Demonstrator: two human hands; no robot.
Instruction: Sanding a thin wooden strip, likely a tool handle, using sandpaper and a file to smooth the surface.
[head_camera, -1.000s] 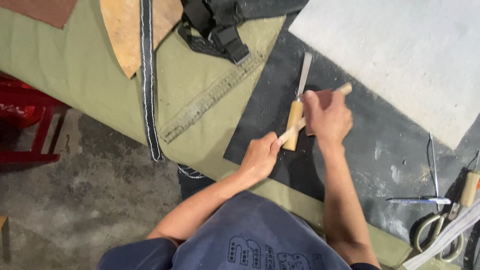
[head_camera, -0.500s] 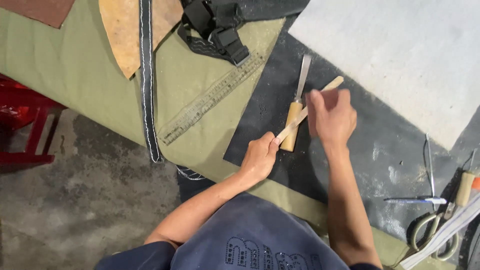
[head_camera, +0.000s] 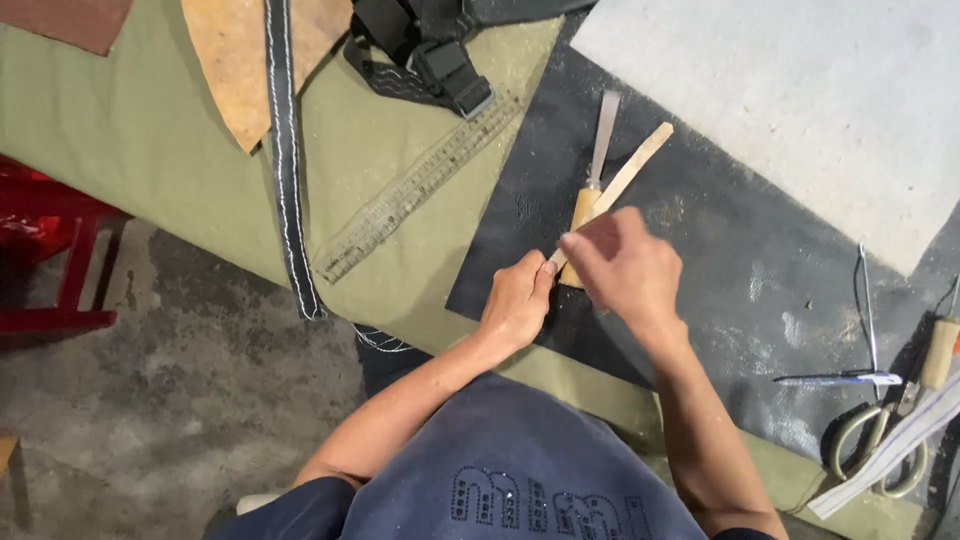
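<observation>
A pale, smooth wooden strip (head_camera: 628, 172) lies across a chisel (head_camera: 593, 178) with a dull metal blade and wooden handle, on a matt black, dusty mat (head_camera: 700, 260) over olive cloth (head_camera: 150, 150).

Stained concrete floor (head_camera: 180, 400), red stool (head_camera: 50, 260)

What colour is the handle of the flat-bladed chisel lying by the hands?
Pale yellowish wood, on the flat-bladed chisel's handle, seen in the head view.

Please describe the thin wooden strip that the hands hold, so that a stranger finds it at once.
Find the dark mat on the green cloth. Near its left edge a pale flat wooden strip slants up and right from the left hand. Unlike the chisel beside it, it has no metal blade.
</observation>
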